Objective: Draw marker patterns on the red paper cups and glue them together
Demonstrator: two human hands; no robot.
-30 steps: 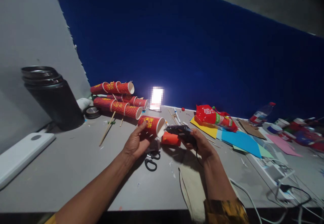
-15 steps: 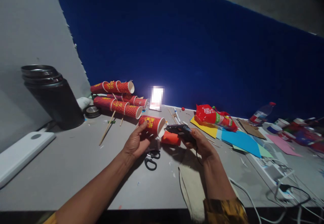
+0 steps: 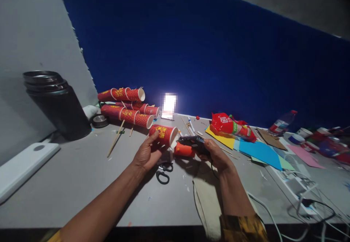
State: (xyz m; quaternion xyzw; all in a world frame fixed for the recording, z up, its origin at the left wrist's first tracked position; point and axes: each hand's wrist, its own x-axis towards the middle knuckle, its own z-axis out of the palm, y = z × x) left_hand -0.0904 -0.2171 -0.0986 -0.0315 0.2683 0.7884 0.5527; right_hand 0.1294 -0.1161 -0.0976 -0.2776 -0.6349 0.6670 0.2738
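My left hand is closed round a red paper cup with yellow lettering, held on its side with the mouth facing right. My right hand grips a black glue gun, a thin cord hanging below it. The gun's tip is at the cup's rim; whether they touch I cannot tell. Behind and beneath the gun lies an orange-red cylinder. Scissors with black handles rest on the table below the cup, their blades partly hidden. Stacked red paper cups lie in rows at the back left.
A black flask and a white power bank stand at left. Wooden sticks lie near the stacks. At right are a red packet, coloured paper, a bottle and a power strip with cables. Cloth lies below my right hand.
The glue gun and the cup have shifted very slightly left. Both hands keep their hold, and the things on the table stay in place.
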